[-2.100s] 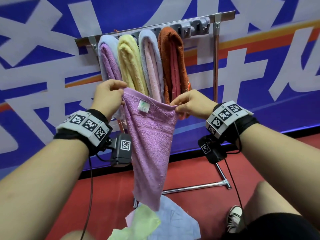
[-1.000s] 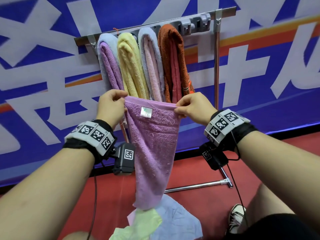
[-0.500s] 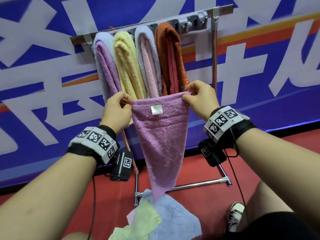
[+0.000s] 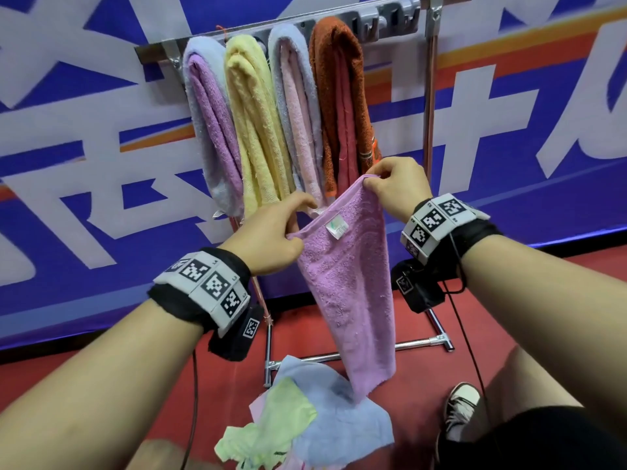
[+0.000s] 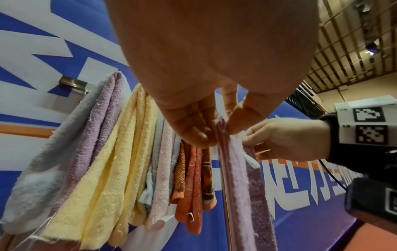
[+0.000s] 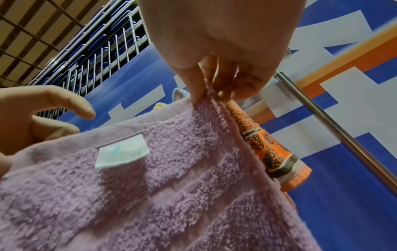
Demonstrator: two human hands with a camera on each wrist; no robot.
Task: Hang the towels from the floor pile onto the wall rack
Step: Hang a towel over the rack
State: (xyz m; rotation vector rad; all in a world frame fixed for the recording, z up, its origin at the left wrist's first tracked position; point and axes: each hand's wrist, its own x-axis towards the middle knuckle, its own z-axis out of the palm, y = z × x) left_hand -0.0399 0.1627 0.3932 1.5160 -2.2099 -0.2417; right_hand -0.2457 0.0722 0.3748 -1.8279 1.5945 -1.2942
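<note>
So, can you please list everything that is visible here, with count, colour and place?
held towel: 1, purple, hanging in front of the rack
hung towels: 4 bundles, lilac, yellow, pale pink, orange, side by side on the rack
rack: 1, metal, against the banner
floor pile: green and blue cloths, on the red floor
shoe: 1, dark and white, lower right
left hand: pinching the towel's top edge
right hand: pinching the top corner
</note>
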